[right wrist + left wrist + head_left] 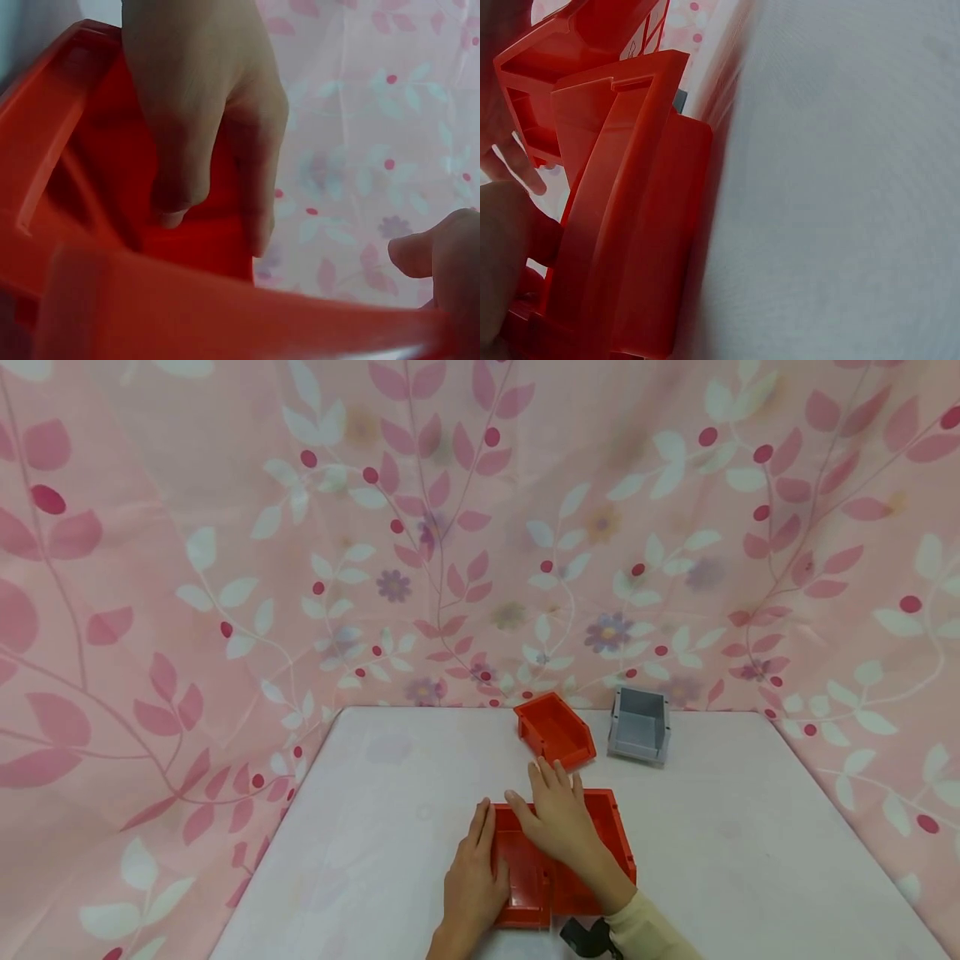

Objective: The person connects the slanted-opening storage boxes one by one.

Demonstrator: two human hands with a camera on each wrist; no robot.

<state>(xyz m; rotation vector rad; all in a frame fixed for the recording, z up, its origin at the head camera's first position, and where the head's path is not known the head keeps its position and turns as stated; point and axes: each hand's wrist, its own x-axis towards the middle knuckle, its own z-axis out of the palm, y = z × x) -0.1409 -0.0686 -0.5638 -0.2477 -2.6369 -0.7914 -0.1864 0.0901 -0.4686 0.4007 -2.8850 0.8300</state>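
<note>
Two red plastic bins stand side by side at the near middle of the table. My left hand [474,885] holds the left wall of the left red bin [525,881], the thumb on the inner side and the fingers along the rim. In the left wrist view this red bin [641,225] shows its outer side. My right hand [562,822] reaches across the right red bin [618,835], fingers fairly straight and spread near its far edge. Whether its fingertips touch the bin is unclear. The right wrist view shows the right hand [214,112] against the red plastic.
Farther back lies a smaller red bin [555,731], turned at an angle. A grey bin [640,727] stands to its right. The white table [375,827] ends at a pink floral curtain [480,527]. A black device [588,937] sits by the right wrist.
</note>
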